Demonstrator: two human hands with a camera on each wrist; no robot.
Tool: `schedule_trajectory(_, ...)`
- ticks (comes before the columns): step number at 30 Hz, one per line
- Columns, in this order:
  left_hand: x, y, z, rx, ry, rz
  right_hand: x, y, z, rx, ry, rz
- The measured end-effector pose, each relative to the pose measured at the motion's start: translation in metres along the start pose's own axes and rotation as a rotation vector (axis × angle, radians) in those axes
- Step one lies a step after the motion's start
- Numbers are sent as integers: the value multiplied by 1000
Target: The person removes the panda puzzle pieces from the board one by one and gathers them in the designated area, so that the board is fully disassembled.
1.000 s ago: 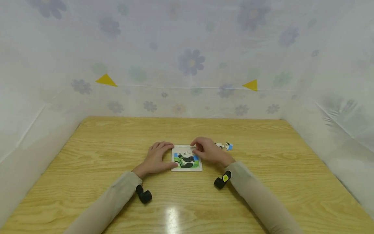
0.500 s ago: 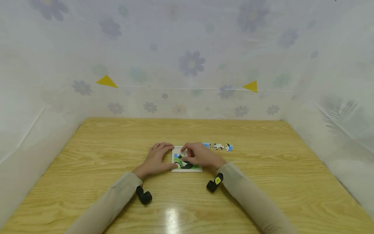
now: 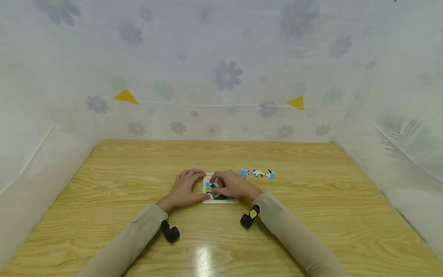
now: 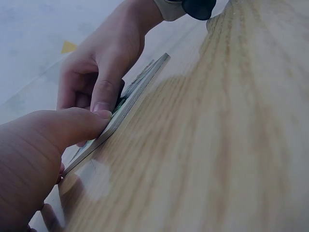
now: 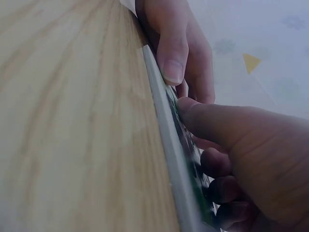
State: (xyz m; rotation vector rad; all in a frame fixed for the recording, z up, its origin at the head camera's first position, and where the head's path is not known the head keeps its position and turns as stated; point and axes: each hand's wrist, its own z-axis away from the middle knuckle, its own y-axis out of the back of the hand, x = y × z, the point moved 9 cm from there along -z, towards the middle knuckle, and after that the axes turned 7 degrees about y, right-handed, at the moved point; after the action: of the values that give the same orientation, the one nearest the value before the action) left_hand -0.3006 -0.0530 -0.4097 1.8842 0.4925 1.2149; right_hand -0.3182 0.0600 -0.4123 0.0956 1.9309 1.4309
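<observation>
The right hand (image 3: pixel 232 185) lies over the puzzle tray (image 3: pixel 220 200), fingers curled down onto the panda picture and thumb pressing on the tray's face; the right wrist view shows the fingertips (image 5: pixel 219 189) bent against the pieces, but whether they pinch a piece or only press one flat I cannot tell. The left hand (image 3: pixel 184 187) rests flat at the tray's 9 o'clock edge, fingers fairly straight, thumb (image 4: pixel 72 126) pushed against the rim to steady it.

The tray sits at the middle of the table (image 3: pixel 311 215). At about 2 o'clock from it, apart from both hands, lies a short row of loose pieces (image 3: pixel 257 174), blue at the ends and black-and-white between.

The step in hand looks like seating a piece in the tray's upper left part while the other hand braces the frame. The next move likely calls for pressing until the piece sits flush, then lifting the right hand clear toward the loose row, with the left kept where it is so the tray does not slide.
</observation>
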Motion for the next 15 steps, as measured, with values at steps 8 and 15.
schedule_trajectory(8,-1,1,0,3,0,5,4,0,-6,-31,-88,-72)
schedule_trajectory(15,0,2,0,12,-6,7,7,0,-10,-62,-126,-88)
